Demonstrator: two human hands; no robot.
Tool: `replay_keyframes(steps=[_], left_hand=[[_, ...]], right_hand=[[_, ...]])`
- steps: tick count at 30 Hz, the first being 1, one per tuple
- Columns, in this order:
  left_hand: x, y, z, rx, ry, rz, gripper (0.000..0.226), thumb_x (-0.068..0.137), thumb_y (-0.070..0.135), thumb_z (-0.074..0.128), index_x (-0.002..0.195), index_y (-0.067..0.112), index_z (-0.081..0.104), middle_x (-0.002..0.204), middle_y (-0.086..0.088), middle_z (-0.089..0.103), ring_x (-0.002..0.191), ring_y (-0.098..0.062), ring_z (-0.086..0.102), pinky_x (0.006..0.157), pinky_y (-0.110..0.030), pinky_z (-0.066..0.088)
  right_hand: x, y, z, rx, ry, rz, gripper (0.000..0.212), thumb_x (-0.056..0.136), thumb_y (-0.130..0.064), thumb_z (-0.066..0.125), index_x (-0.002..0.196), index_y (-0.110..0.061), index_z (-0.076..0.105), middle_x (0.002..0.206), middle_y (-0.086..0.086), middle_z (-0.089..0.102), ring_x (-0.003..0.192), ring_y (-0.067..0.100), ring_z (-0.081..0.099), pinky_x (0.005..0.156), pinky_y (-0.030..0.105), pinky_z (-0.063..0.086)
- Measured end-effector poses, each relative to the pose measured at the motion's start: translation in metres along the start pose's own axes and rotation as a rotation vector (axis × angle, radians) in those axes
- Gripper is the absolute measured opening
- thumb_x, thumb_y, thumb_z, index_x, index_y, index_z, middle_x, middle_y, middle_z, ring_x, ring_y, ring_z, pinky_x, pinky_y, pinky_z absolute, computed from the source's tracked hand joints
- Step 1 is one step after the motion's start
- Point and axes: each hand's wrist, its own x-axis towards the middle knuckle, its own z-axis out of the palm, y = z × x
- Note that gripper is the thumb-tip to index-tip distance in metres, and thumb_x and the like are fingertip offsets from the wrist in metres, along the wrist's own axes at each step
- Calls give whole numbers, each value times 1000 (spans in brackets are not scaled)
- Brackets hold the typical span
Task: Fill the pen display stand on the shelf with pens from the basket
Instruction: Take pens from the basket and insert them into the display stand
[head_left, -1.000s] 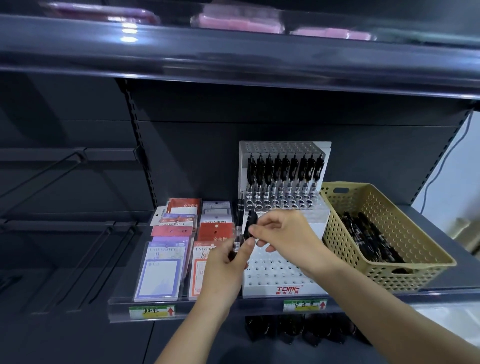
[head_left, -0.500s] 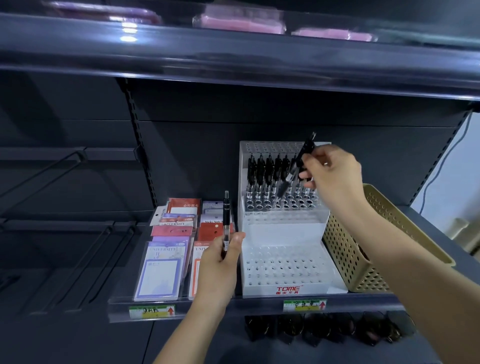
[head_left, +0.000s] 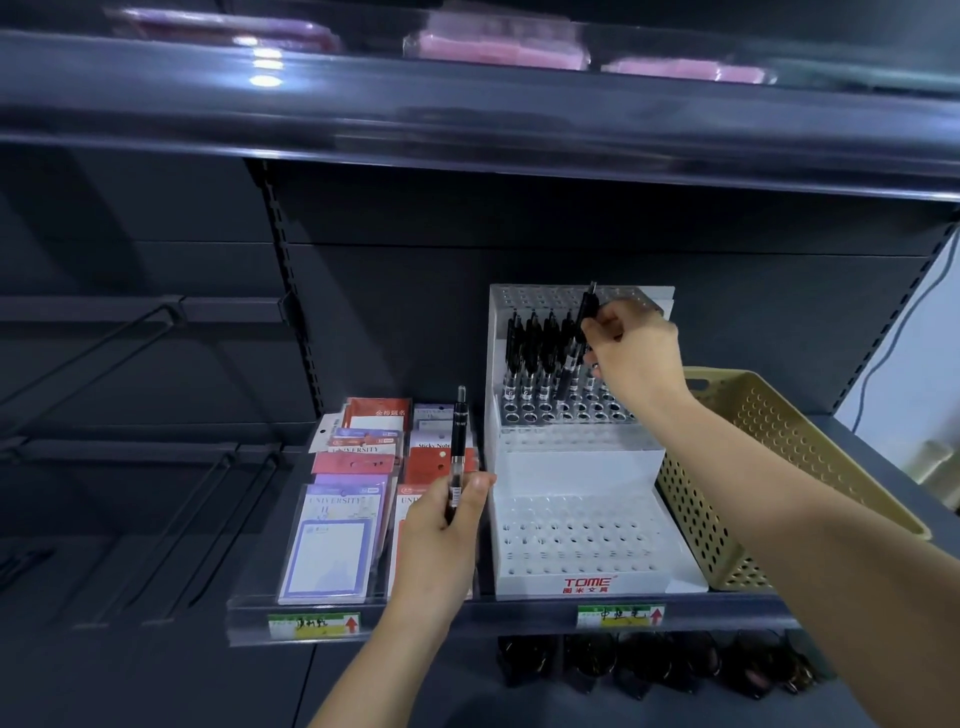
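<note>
Right hand (head_left: 631, 353) pinches black pen (head_left: 569, 366), tilted, tip down among the top-tier holes of white pen display stand (head_left: 571, 467); seated or not, unclear. Left hand (head_left: 447, 525) grips second pen (head_left: 458, 441) upright, left of stand. Beige basket (head_left: 701, 519) just right of stand on dark shelf (head_left: 519, 608); notepad packs (head_left: 332, 540) at left.

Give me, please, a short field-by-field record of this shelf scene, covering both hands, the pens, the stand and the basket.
Right hand: grips a pen, tilted, tip down at the upper tier of the stand
Left hand: holds a second pen upright, in front of the notepads
Stand: white, stepped; black pens in the upper tier's back holes; lower tier's holes bare
Basket: beige, right of the stand, partly behind the right arm; contents hidden
Pen tip seated in a hole: cannot tell
</note>
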Motion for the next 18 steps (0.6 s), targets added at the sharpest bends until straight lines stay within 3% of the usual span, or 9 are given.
replay_keyframes(steps=[3, 7, 10, 14, 16, 18], left_hand=[[0, -1, 0, 5, -11, -3, 16, 93, 34, 50, 95, 29, 65, 88, 16, 62, 78, 6, 53, 60, 4, 36], [0, -2, 2, 2, -23, 5, 15, 94, 31, 49, 90, 29, 64, 81, 4, 59, 70, -7, 48, 57, 0, 36], [0, -3, 2, 13, -21, 7, 17, 95, 30, 49, 91, 25, 65, 80, 5, 59, 69, -7, 48, 56, 1, 35], [-1, 1, 2, 14, -33, 2, 24, 95, 35, 44, 96, 23, 65, 90, 20, 61, 86, 10, 52, 65, 4, 36], [-3, 3, 3, -6, -31, -1, 32, 95, 39, 37, 97, 23, 65, 95, 17, 60, 96, 2, 53, 77, -5, 37], [-6, 5, 4, -25, -30, -21, 41, 96, 43, 30, 99, 24, 66, 108, 2, 58, 103, -14, 53, 86, -22, 39]], right_hand=[[2, 2, 5, -60, -92, 17, 18, 94, -23, 55, 95, -6, 62, 80, 14, 68, 70, 30, 65, 62, 32, 53], [2, 8, 12, -123, -163, 24, 16, 93, -23, 56, 92, -8, 62, 79, 16, 68, 72, 29, 66, 57, 26, 48], [2, 11, 12, -119, -180, 55, 19, 93, -23, 56, 92, -5, 62, 81, 17, 68, 75, 31, 67, 64, 34, 56], [1, 14, 13, -92, -180, 88, 18, 94, -24, 55, 93, -7, 62, 82, 18, 68, 75, 33, 66, 70, 42, 57], [1, 14, 13, -96, -181, 88, 17, 94, -24, 55, 91, -8, 61, 82, 18, 67, 75, 33, 66, 69, 42, 57], [2, 14, 13, -76, -183, 101, 16, 93, -23, 55, 90, -9, 60, 82, 18, 67, 75, 33, 67, 68, 41, 58]])
